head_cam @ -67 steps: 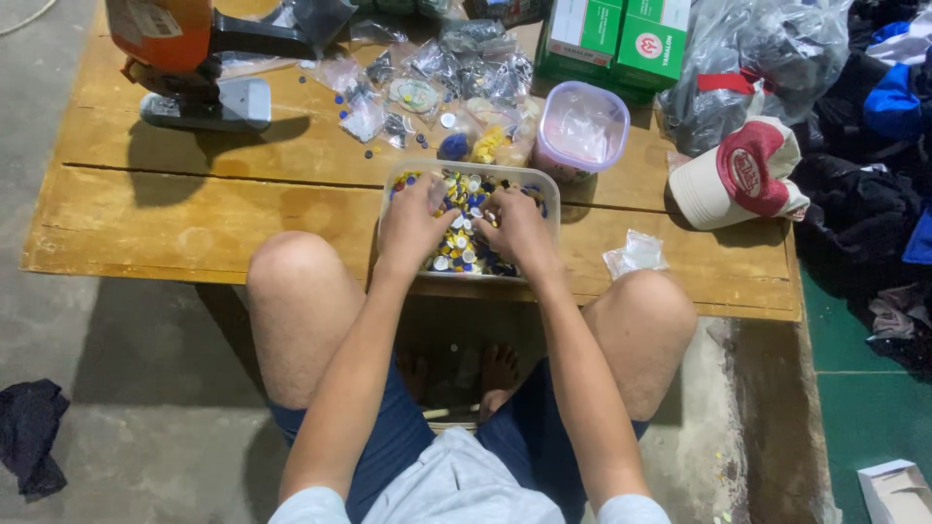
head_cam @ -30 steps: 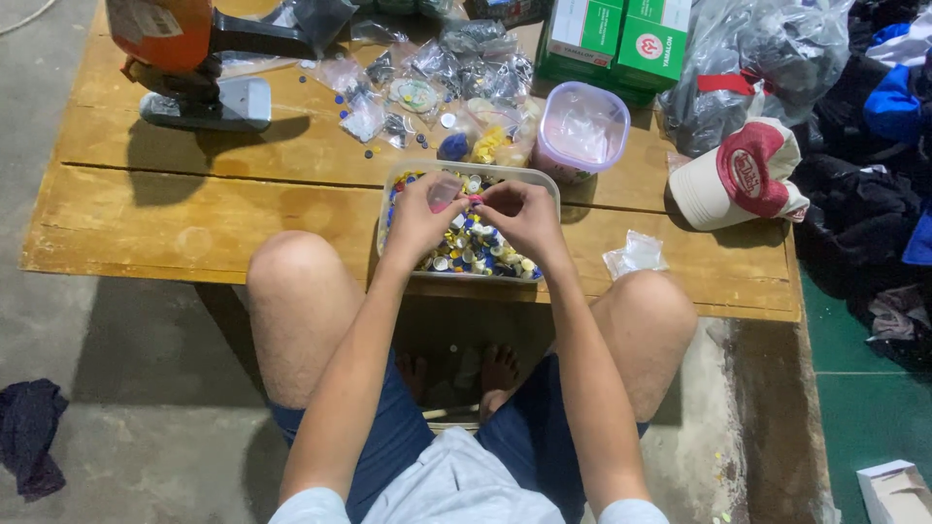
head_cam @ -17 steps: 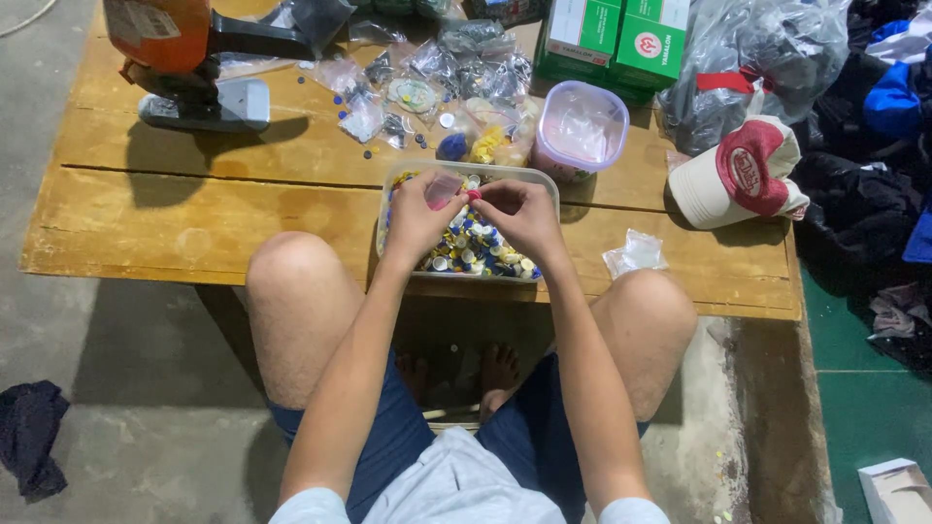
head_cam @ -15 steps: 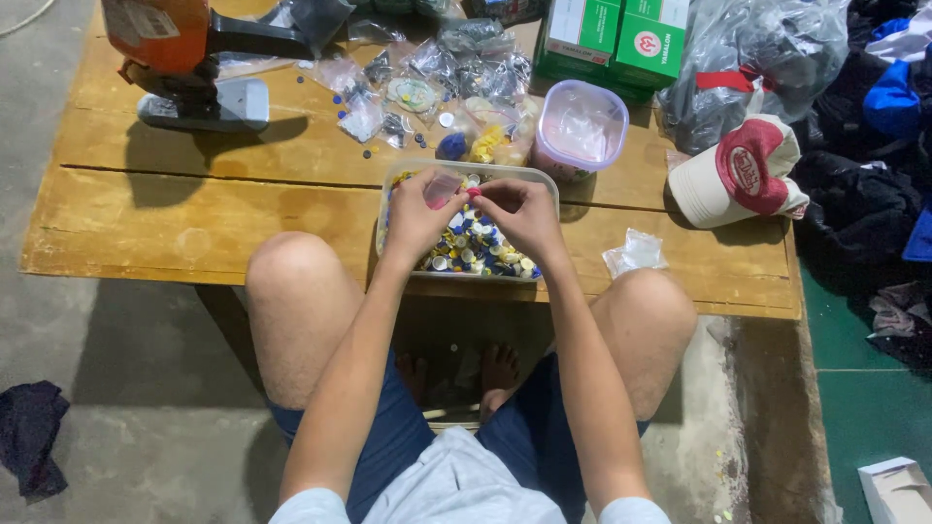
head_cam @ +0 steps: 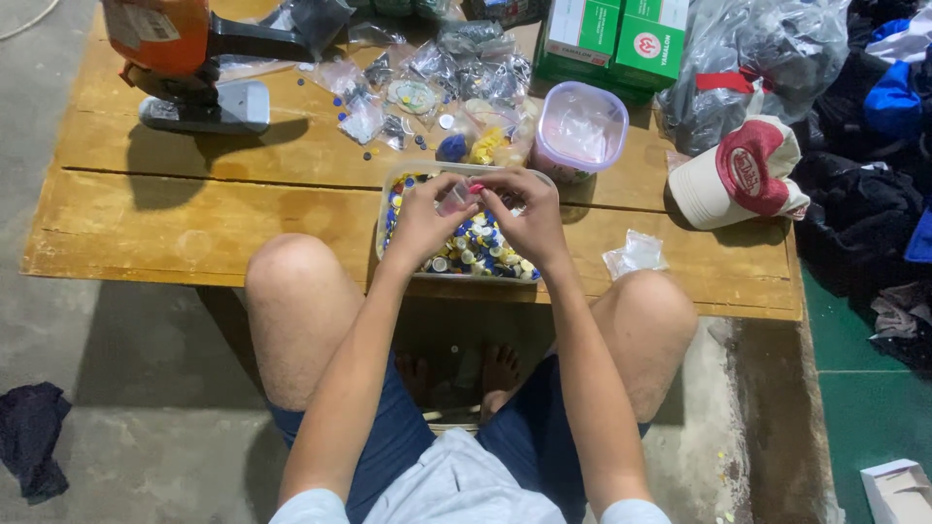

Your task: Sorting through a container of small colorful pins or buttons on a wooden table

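Note:
A clear plastic tray (head_cam: 388,184) full of small blue, yellow and white pieces sits at the near edge of a low wooden table (head_cam: 194,204). Both my hands hover over it. My left hand (head_cam: 422,221) and my right hand (head_cam: 529,218) meet above the tray, fingertips pinched together on a small pale piece with a red tip (head_cam: 464,194). What the piece is I cannot make out.
An orange and black tool on a grey base (head_cam: 184,68) stands at the back left. Small plastic bags (head_cam: 437,68) lie behind the tray, beside a lidded round tub (head_cam: 581,131), green boxes (head_cam: 621,39) and a red-and-white cap (head_cam: 743,175). A crumpled bag (head_cam: 633,254) lies right.
My hands have lifted out of the tray's pieces and come together above it, now pinching one small piece between them.

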